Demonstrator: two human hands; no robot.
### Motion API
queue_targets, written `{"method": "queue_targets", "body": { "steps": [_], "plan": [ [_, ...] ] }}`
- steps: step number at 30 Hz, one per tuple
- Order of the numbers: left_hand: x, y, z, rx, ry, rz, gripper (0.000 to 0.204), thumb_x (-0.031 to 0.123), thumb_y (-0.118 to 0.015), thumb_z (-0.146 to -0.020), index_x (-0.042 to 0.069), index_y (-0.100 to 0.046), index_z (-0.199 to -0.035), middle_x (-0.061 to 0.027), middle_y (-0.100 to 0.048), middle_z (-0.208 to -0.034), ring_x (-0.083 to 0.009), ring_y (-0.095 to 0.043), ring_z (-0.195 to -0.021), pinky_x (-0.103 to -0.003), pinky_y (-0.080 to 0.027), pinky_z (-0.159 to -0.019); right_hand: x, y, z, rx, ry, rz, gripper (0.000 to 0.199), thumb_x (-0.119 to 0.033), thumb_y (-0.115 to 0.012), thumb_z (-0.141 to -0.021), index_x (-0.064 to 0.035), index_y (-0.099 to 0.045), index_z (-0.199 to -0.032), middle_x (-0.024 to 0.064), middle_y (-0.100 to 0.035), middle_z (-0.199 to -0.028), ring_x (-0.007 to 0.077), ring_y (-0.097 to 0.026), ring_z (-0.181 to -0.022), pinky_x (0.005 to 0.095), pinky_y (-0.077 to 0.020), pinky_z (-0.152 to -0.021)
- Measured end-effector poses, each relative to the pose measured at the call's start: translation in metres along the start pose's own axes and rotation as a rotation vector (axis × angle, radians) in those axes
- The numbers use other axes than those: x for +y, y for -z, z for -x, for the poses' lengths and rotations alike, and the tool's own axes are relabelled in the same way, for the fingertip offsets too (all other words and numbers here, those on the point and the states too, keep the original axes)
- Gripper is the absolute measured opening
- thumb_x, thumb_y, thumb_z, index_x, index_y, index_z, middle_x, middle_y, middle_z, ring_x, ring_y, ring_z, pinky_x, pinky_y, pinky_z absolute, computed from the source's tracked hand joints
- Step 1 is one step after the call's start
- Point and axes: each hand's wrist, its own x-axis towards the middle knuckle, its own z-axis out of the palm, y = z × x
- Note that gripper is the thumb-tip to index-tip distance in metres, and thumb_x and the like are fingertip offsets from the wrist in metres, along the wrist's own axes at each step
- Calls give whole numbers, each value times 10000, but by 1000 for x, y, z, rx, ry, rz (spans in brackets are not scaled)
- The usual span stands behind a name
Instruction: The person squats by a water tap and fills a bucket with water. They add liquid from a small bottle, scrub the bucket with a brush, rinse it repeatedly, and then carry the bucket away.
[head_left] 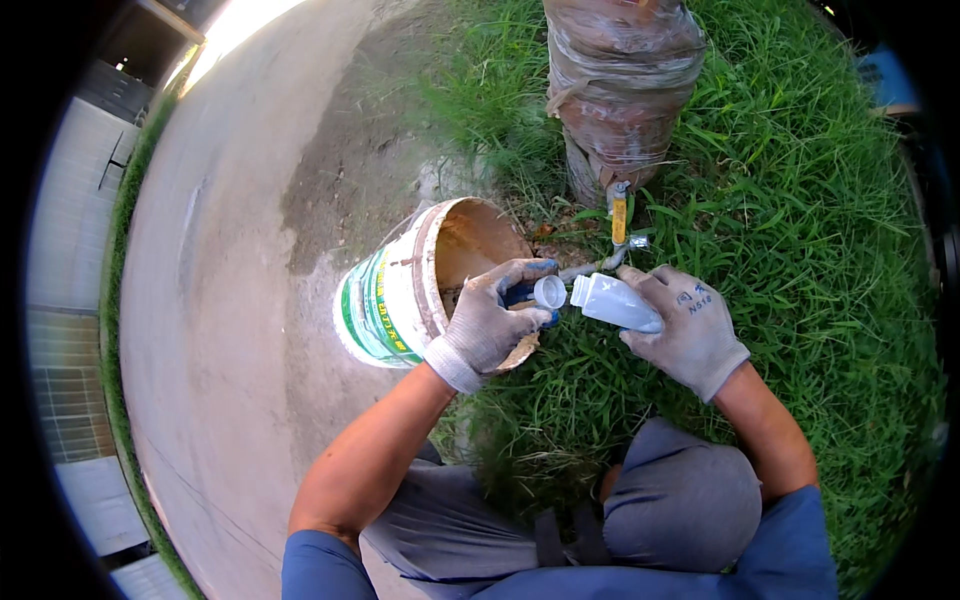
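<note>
One left hand (482,328), fingers pinching cap (549,292), nine o'clock from bottle (614,304); one right hand (695,325), fingers clasping bottle; slack pinch might drop cap.

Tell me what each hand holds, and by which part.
The left hand holds a small white cap by its side; the right hand holds a white bottle by its lower body.

Left hand (480,325) hides part of bucket (405,265) rim behind its fingers. Right hand (692,325) fingers partly hidden behind white bottle (612,302). Wrapped post (625,95) ahead of fingers, cut by top edge. Blue object (886,80) far right of fingers, clipped, kind unclear.
</note>
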Motion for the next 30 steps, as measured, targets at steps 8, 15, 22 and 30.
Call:
{"method": "queue_targets", "body": {
  "steps": [8,15,22,30],
  "plan": [
    [18,5,10,-38,-157,-319,545,10,-806,-814,22,-663,-1340,-93,-721,-1217,-135,-677,-1097,-312,-544,-996,-20,3,-13,-69,74,135,625,-231,-829,-742,-142,-644,-1332,99,-668,-1122,306,-659,-995,445,-543,-888],
    [28,21,11,-205,-20,-250,492,63,-805,-846,13,-687,-1321,-87,-760,-1105,-132,-685,-951,-311,-553,-920,-22,1,-8,2,224,250,635,-212,-818,-754,-162,-619,-1356,105,-662,-1130,296,-644,-962,449,-525,-884],
    [27,29,9,-362,273,-107,456,120,-782,-916,-3,-670,-1341,-58,-759,-1071,-107,-668,-943,-299,-553,-876,-14,-6,-3,83,367,309,803,-154,-874,-656,-170,-579,-1403,112,-655,-1141,329,-645,-962,495,-514,-884],
    [41,6,21,-168,-154,-555,494,44,-828,-805,45,-704,-1283,-144,-729,-1181,-279,-725,-1049,-374,-568,-916,3,-5,-9,-131,194,-202,560,-247,-853,-773,-92,-683,-1284,115,-702,-1024,313,-699,-885,433,-573,-834]
  ]
}}
